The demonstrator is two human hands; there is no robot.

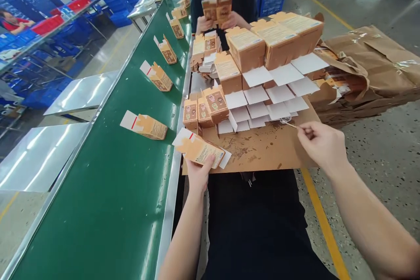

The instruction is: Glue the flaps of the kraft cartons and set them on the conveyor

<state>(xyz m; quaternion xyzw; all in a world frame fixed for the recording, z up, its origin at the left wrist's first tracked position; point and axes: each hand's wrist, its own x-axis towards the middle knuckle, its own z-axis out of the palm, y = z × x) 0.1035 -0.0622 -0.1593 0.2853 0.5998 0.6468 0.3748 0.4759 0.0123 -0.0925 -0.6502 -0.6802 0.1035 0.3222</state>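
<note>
Head view — gripping box (pixel 204 151) with left hand (pixel 198 174) over near edge of cardboard (pixel 275 157), with its length slanted from belt (pixel 98 205) side down rightward. Pinching thin stick (pixel 292 125) with right hand (pixel 323 145) — well right of box, farther from it than left hand.

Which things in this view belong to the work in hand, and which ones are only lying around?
Seemingly in use:
carton, in the left hand
thin stick, in the right hand
stacked cartons ahead
green belt, bearing more cartons

Apparently just nearby:
blue crates
metal tables beyond the belt
</note>
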